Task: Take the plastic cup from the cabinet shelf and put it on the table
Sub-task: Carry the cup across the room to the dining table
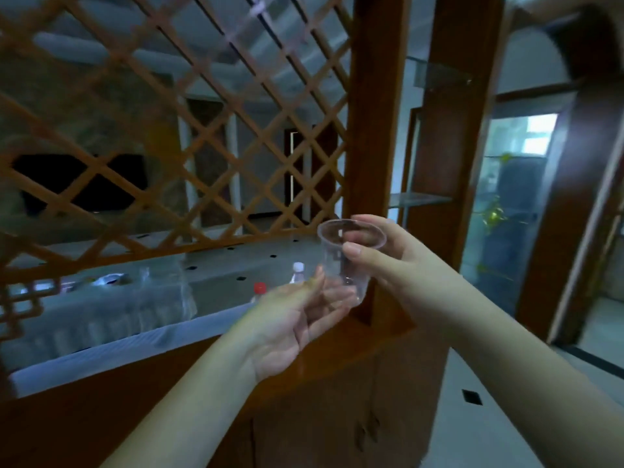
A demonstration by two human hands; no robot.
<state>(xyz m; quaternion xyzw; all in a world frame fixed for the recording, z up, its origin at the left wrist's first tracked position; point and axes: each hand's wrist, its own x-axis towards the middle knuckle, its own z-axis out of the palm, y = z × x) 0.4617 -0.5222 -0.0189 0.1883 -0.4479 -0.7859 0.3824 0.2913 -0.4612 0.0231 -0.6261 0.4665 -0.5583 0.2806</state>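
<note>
**Cup in hand, off the shelf**

The right hand (395, 265) pinches the clear plastic cup (349, 261) at its rim, thumb outside, fingers inside. The left hand (297, 319) lies open, palm up, under the cup's base. It looks light, thin and easily crushed: grip gently near the rim. Beyond stand a wooden post (374, 130) and lattice screen (169, 113).

Plastic cup (344, 261) in right hand (398, 265) (upright)

The cup (349, 261) is thin clear plastic, smooth and glossy. The lattice screen (189, 106) and the post (374, 130) are reddish-brown wood with a smooth satin sheen. Glass shelves (418, 199) look clear and shiny. Two bottles (297, 273) appear to be clear plastic
</note>
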